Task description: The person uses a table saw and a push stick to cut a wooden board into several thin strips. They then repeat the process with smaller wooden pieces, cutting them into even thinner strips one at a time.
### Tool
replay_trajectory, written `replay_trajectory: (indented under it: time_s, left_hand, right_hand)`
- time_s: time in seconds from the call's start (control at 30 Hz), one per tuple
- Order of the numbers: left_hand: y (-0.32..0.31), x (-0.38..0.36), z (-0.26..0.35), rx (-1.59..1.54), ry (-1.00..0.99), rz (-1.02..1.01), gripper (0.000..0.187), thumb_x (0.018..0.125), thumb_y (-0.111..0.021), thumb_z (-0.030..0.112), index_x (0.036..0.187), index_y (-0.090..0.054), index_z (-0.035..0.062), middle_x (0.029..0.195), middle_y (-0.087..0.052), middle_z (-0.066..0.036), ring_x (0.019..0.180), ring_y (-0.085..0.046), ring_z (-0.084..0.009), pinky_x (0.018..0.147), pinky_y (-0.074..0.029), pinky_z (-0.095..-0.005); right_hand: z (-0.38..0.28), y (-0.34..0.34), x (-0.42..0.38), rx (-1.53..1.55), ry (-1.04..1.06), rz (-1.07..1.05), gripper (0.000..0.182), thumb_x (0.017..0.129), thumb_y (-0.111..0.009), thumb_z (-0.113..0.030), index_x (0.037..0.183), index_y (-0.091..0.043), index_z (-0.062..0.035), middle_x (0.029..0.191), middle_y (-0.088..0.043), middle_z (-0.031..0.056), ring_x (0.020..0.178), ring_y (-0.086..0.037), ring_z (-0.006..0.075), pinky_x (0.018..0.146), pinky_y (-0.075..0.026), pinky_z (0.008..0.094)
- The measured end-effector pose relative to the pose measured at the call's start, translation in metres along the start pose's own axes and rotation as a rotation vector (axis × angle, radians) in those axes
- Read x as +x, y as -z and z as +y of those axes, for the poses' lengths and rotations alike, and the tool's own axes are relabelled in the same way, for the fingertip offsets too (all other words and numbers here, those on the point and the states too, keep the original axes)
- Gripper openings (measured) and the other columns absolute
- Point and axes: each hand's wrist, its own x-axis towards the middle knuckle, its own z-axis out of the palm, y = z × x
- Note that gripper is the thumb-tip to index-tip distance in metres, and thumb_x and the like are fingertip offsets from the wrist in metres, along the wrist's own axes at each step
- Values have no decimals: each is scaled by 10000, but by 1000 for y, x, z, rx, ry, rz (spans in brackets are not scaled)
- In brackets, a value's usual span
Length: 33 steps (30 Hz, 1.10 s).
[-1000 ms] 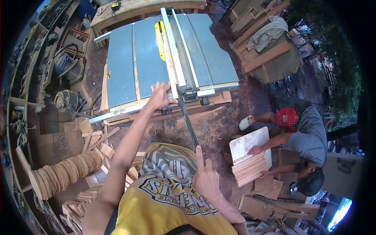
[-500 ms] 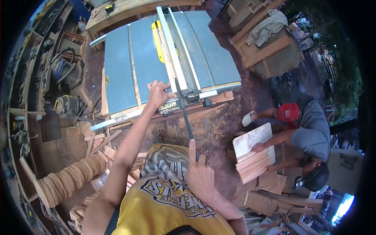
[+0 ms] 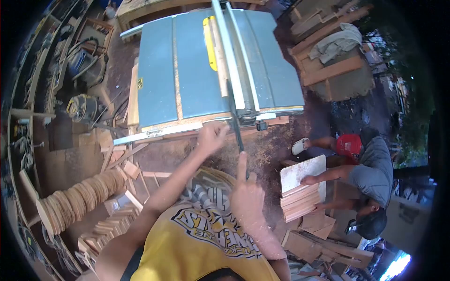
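Note:
My right hand (image 3: 248, 199) is closed around the near end of a long dark push stick (image 3: 237, 129), its index finger stretched along the top. The stick's far tip meets the near end of a narrow wood strip (image 3: 221, 70) lying beside the fence (image 3: 233, 61) on the blue-grey table saw (image 3: 197, 70). Just off the saw's front rail, my left hand (image 3: 212, 139) has curled fingers close to the stick's left side. Whatever those fingers may hold is too small or blurred to make out.
A co-worker (image 3: 370, 171) at right handles a stack of wood strips (image 3: 302, 202) and a pale board (image 3: 302, 172). At left lie a row of round wood discs (image 3: 82, 199) and a shop vacuum (image 3: 83, 108). A workbench (image 3: 154, 10) stands behind the saw.
My left hand has drawn back off the saw table's front edge toward me. The right hand still holds the push stick against the strip. The view has shifted, moving the saw up and right.

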Motion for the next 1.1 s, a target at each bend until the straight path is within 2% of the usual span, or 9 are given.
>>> replay_trajectory:
  time_s: [0.03,0.07,0.17,0.27,0.33,0.43,0.83,0.93,1.1]
  left_hand:
    - [-4,-26,-31,-69,-118,-85,182,932,-647,190,919,-747,38,779,-687,-179,724,-689,-226,652,-530,-366]
    - [-6,-49,-58,-36,-11,-267,283,977,-555,234,1014,-725,11,860,-707,-172,821,-699,-222,706,-546,-339]
    - [-10,-61,-151,-683,951,-456,443,1025,-441,338,1149,-656,-29,976,-709,-160,877,-683,-230,736,-563,-339]
    - [-6,-35,-236,-988,1063,97,535,1046,-345,396,1220,-590,-47,1058,-691,-162,918,-672,-241,800,-571,-366]
    - [2,-14,-257,-1158,1158,376,565,1043,-336,440,1216,-600,-28,1045,-685,-178,949,-671,-257,824,-561,-374]
    - [-2,14,-276,-1312,1198,613,578,1041,-332,460,1216,-605,-18,1044,-682,-188,971,-669,-267,840,-554,-380]
    - [-9,-28,-292,-1140,1195,362,566,1038,-341,450,1230,-603,-12,1075,-675,-198,1008,-657,-283,866,-542,-390]
    - [-8,-34,-293,-1092,1190,321,563,1037,-343,448,1234,-603,-11,1083,-673,-200,1017,-654,-286,872,-539,-393]
    - [-4,-39,-296,-1024,1176,277,558,1035,-347,444,1239,-602,-9,1096,-670,-204,1032,-649,-293,883,-534,-397]
  right_hand:
    - [-1,-2,2,3,11,-4,948,737,-657,-14,1561,-188,-16,876,-625,263,652,-680,397,547,-557,452]
    - [-1,-3,5,4,18,0,947,737,-657,-12,1560,-189,-12,867,-627,265,649,-680,393,543,-555,449]
    - [-4,-2,13,2,28,17,950,730,-657,-6,1557,-189,1,849,-631,272,631,-678,385,532,-551,444]
    - [-7,1,22,12,31,28,961,724,-660,-3,1559,-186,-5,846,-635,281,610,-671,393,528,-548,451]
    - [-10,2,28,11,25,36,968,723,-663,-3,1564,-183,-19,849,-636,286,603,-667,404,530,-548,460]
    - [-13,2,35,-16,12,37,977,728,-669,-8,1571,-177,-44,856,-635,289,609,-666,420,540,-551,472]
    - [-33,12,70,4,-21,3,987,716,-671,5,1566,-170,-23,897,-626,320,679,-681,451,588,-562,491]
    - [-31,8,78,-33,31,75,949,739,-633,18,1572,-180,-27,954,-634,355,614,-692,397,511,-563,443]
    - [-32,10,95,-4,25,60,936,744,-624,17,1570,-185,-20,949,-636,369,600,-689,392,517,-559,456]
